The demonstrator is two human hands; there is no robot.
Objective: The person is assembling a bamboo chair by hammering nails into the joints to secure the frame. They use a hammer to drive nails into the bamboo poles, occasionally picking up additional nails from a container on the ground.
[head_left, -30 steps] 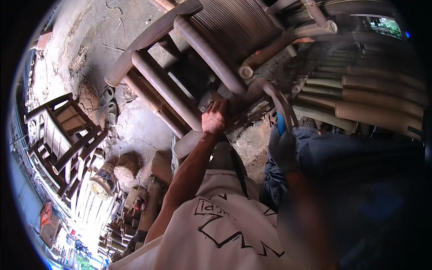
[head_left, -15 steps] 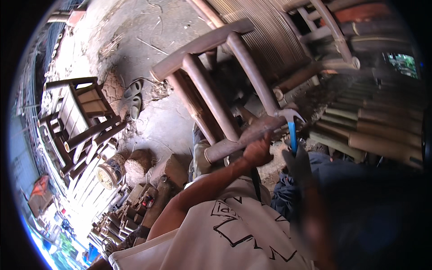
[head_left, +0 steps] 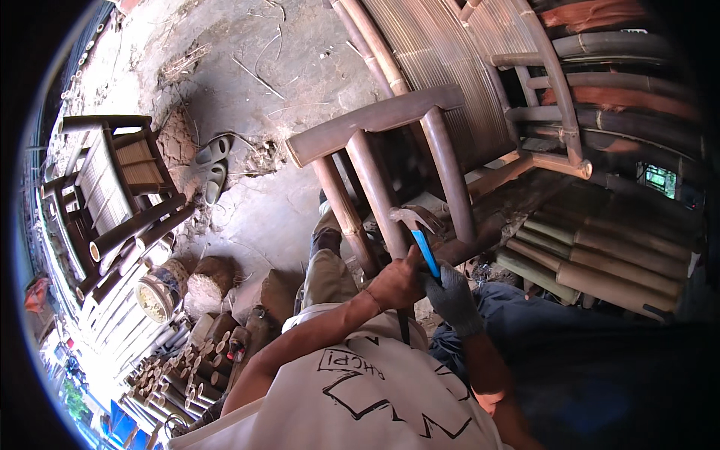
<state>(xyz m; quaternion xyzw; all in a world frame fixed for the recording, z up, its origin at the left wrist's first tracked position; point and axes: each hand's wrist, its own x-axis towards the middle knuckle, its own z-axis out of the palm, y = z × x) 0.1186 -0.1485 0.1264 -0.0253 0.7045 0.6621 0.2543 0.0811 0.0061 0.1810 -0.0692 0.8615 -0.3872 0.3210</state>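
A dark brown bamboo furniture frame [head_left: 375, 124] stands tilted before me, its curved top rail joined by several round posts to a lower bamboo rail [head_left: 480, 236]. My left hand [head_left: 396, 285], bare, is closed at the near part of that lower rail, and what its fingers hold is hidden. In a grey glove, my right hand [head_left: 452, 298] grips a claw hammer [head_left: 426, 251] by its blue handle. The hammer's metal head lies in front of a middle post, with the claw toward the right. Both hands are close together, the left beside the handle.
Slatted bamboo seating [head_left: 442, 56] stands beyond the frame. Split bamboo pieces [head_left: 607, 259] lie at the right. On the left are a small bamboo chair [head_left: 105, 176], a pair of clogs [head_left: 214, 169], a tub [head_left: 155, 294], a log stump [head_left: 214, 285] and stacked bamboo offcuts [head_left: 187, 375].
My right hand has brought the hammer left and down, beside my left hand. My left hand has moved left along the lower rail. The frame sits a little nearer me.
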